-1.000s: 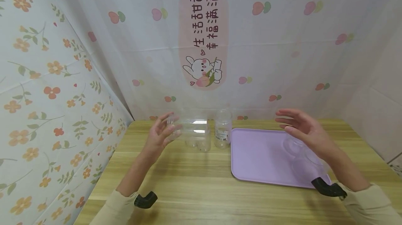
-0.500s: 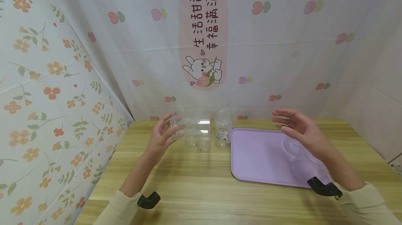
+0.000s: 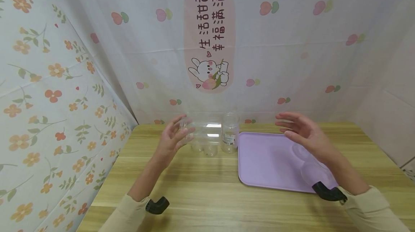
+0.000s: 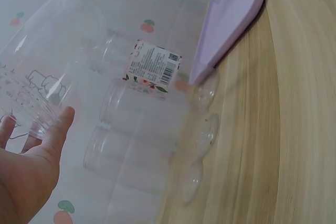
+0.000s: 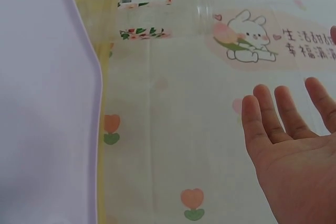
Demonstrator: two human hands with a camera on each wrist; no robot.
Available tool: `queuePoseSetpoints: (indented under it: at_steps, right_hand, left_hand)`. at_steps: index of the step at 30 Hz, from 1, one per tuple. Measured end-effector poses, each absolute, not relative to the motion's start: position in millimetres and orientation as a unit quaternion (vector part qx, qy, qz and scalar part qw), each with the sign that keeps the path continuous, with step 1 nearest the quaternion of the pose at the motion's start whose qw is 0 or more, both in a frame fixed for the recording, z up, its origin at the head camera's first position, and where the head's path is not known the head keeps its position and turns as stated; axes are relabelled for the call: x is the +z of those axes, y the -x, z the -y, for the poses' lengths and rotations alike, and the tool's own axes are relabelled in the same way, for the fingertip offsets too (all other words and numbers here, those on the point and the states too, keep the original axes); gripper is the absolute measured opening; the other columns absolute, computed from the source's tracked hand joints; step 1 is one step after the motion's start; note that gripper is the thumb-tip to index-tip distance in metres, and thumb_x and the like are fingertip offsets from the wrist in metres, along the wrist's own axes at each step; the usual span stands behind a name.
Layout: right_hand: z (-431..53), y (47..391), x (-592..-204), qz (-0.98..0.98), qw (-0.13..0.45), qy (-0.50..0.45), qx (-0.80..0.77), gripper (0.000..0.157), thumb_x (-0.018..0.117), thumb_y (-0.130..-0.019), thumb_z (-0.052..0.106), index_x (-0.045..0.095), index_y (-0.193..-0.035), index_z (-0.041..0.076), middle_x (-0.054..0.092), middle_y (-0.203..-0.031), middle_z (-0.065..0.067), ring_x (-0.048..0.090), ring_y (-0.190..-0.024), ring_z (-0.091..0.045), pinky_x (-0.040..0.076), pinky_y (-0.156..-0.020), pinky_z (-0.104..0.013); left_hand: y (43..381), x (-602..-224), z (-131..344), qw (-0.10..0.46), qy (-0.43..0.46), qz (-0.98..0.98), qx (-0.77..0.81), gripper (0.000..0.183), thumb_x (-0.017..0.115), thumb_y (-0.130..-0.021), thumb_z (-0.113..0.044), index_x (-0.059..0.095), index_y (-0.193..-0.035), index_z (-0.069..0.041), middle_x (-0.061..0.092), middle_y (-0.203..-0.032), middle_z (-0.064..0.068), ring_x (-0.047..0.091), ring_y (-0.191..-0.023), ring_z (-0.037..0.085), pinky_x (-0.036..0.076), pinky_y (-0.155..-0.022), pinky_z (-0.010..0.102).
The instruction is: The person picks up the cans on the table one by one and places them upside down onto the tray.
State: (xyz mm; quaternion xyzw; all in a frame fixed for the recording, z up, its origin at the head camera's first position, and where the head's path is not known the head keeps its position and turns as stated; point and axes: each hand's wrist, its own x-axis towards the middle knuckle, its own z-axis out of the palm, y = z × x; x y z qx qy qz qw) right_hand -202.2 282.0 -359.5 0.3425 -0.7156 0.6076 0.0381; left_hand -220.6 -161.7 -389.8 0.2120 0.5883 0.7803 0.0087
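Note:
My left hand (image 3: 170, 140) grips a clear plastic jar (image 3: 207, 128) by its ridged neck. The jar lies sideways in the air, its base pointing right. In the left wrist view, thumb and fingers wrap the neck of this jar (image 4: 58, 45). Beyond it, a labelled clear jar (image 3: 229, 139) stands on the table, beside two plain jars (image 4: 134, 103) (image 4: 123, 153) in a row. My right hand (image 3: 304, 133) hovers over the tray's far right part, palm facing left. Its fingers (image 5: 286, 111) are spread and loosely bent, with nothing held.
A lilac tray (image 3: 266, 160) lies right of the standing jars on the wood-grain table (image 3: 194, 196). On its right side are clear rounded containers (image 3: 317, 174), partly hidden by my right forearm. A patterned curtain (image 3: 279, 62) hangs directly behind the table.
My left hand has carried the held jar a little to the right, so it now overlaps the labelled jar in the head view. My right hand has drifted left.

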Motion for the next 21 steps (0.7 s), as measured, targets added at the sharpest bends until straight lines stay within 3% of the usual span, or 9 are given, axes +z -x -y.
queuePoseSetpoints:
  at_steps: [11,21]
  right_hand:
    - [-274.1,205.0,-362.2,0.709,0.038,-0.354,0.609,0.054,0.052,-0.097,-0.018,0.04,-0.148,-0.007,0.051,-0.145,-0.013,0.056,-0.127,-0.023,0.049,-0.101,-0.029]
    - [-268.6,205.1,-363.3,0.7,0.02,-0.358,0.618,0.053,0.051,-0.098,-0.017,0.038,-0.148,-0.008,0.048,-0.148,-0.015,0.051,-0.132,-0.03,0.047,-0.103,-0.03]
  left_hand:
    - [220.4,-387.5,151.8,0.016,-0.219,-0.58,0.784,0.059,0.057,-0.101,-0.014,0.032,-0.154,-0.004,0.04,-0.15,0.025,0.049,-0.131,0.044,0.049,-0.101,0.045]
    - [222.7,-389.2,147.5,0.015,-0.231,-0.573,0.786,0.062,0.06,-0.1,-0.015,0.031,-0.154,-0.002,0.042,-0.148,0.022,0.05,-0.13,0.043,0.049,-0.101,0.047]
